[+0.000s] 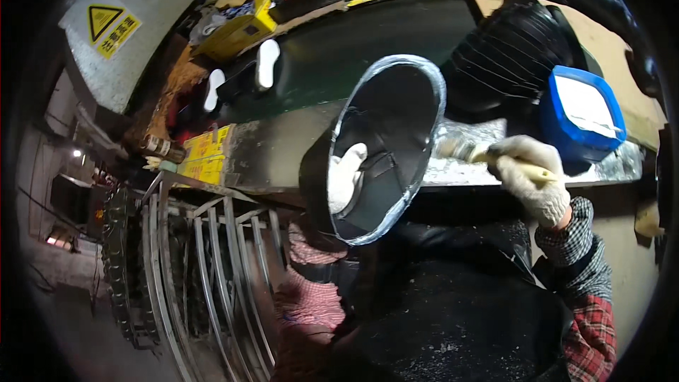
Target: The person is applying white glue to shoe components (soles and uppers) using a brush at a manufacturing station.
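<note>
My left hand (344,178), in a white glove, grips a black open-ended piece (382,120) that looks like a boot shaft. Its thumb shows inside the opening; most of the fingers are hidden behind the wall. A wet whitish band, like glue, runs around the oval rim, which faces me. Just to the right, my right hand (530,173), also gloved, is closed around the pale handle of a brush (467,151). The bristles point left, close to the rim; whether they touch it I cannot tell. A blue tub (615,122) holding white paste stands beyond that hand.
Behind the narrow metal ledge (265,145) runs a dark green belt (311,71) with white-soled shoes (267,65). Several black pieces (516,56) are stacked at the right. Yellow boxes (244,34) line the far side. A metal rack (219,269) stands at lower left.
</note>
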The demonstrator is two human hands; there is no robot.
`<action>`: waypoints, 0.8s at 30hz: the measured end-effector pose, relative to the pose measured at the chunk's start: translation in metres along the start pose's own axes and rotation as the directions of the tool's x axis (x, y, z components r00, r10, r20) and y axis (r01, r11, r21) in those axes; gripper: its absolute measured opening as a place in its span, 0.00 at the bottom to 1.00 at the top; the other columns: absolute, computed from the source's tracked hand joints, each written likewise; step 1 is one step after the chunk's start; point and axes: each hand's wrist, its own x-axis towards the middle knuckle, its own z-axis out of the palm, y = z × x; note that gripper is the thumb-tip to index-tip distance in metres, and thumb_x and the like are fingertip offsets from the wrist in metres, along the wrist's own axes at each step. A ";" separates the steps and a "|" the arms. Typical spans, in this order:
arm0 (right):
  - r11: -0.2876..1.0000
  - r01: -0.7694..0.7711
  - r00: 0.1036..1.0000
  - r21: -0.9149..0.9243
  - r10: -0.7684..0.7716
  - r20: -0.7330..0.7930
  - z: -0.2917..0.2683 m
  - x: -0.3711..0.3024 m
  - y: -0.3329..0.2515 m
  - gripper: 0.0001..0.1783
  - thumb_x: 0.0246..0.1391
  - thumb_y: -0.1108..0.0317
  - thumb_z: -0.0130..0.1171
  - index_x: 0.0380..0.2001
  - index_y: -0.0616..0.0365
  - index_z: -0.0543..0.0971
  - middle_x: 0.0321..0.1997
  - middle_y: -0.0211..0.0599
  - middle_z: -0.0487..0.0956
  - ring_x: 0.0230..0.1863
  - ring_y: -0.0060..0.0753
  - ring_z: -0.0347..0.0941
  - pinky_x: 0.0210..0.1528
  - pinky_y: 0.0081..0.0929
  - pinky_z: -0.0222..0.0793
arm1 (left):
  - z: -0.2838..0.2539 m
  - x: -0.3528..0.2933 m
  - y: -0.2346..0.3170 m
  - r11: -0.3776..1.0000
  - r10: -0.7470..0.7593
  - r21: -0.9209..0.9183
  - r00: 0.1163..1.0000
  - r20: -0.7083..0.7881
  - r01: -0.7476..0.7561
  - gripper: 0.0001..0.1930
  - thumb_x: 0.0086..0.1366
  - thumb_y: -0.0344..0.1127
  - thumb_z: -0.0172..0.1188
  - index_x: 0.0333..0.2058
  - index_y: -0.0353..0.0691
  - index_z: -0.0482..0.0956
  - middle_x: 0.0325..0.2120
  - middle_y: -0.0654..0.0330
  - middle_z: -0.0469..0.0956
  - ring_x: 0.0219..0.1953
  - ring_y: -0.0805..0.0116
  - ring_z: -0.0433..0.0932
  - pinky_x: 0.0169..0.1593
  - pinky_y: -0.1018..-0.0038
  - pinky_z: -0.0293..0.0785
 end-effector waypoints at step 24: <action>0.904 0.387 0.914 -0.181 -0.350 0.206 0.011 0.040 0.066 0.15 0.46 0.70 0.62 0.38 0.66 0.79 0.30 0.45 0.80 0.30 0.42 0.78 0.36 0.31 0.73 | -0.125 0.176 -0.014 0.504 0.599 0.854 0.764 -0.239 -0.128 0.27 0.64 0.59 0.55 0.37 0.36 0.78 0.32 0.40 0.80 0.38 0.40 0.78 0.41 0.56 0.74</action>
